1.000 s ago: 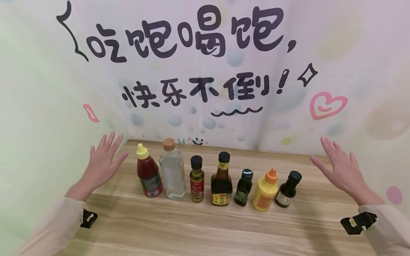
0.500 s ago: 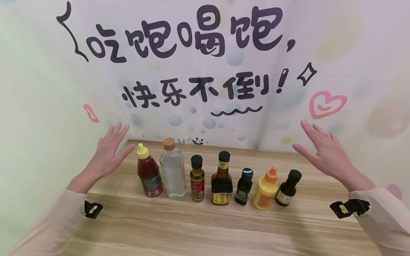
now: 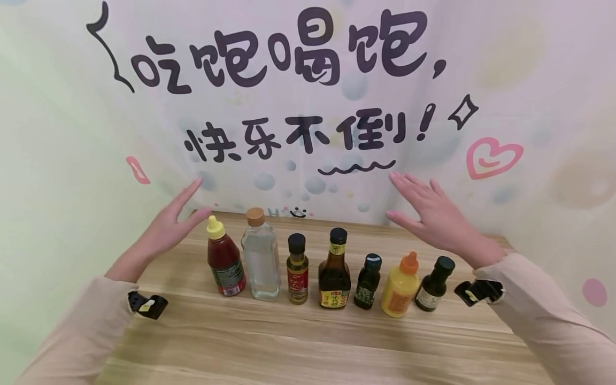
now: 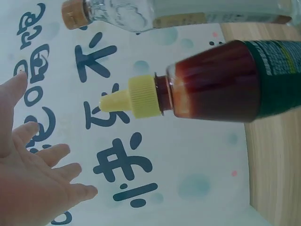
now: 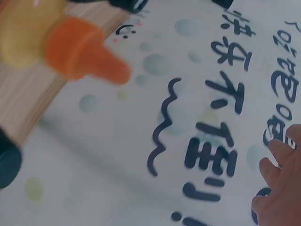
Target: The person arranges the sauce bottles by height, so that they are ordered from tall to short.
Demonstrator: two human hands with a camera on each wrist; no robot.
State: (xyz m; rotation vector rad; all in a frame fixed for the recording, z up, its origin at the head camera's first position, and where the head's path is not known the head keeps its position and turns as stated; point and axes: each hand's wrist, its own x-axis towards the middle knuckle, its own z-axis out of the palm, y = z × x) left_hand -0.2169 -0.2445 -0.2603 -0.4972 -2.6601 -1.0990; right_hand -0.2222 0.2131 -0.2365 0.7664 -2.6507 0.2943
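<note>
My left hand (image 3: 168, 230) is raised with straight fingers, nearest to a red sauce bottle (image 3: 225, 270) with a yellow nozzle cap. In the left wrist view that hand (image 4: 42, 174) is apart from the bottle. My right hand (image 3: 435, 219), fingers extended, hovers behind and above a yellow squeeze bottle (image 3: 399, 291) with an orange tip and a dark bottle (image 3: 430, 289) with a black cap. It holds nothing. Between the hands stand a clear glass bottle (image 3: 261, 262), a small olive oil bottle (image 3: 297, 278), a soy sauce bottle (image 3: 334, 280) and a small dark bottle (image 3: 368, 286).
All the bottles stand upright in a row on a wood-grain table (image 3: 269, 347). A printed cloth (image 3: 269, 107) with large dark lettering hangs behind the table. Black straps with cameras sit on both wrists.
My right hand has swept left and inward, from beyond the row's right end to above its right part. The left hand has shifted slightly right and turned. The bottles have stayed put.
</note>
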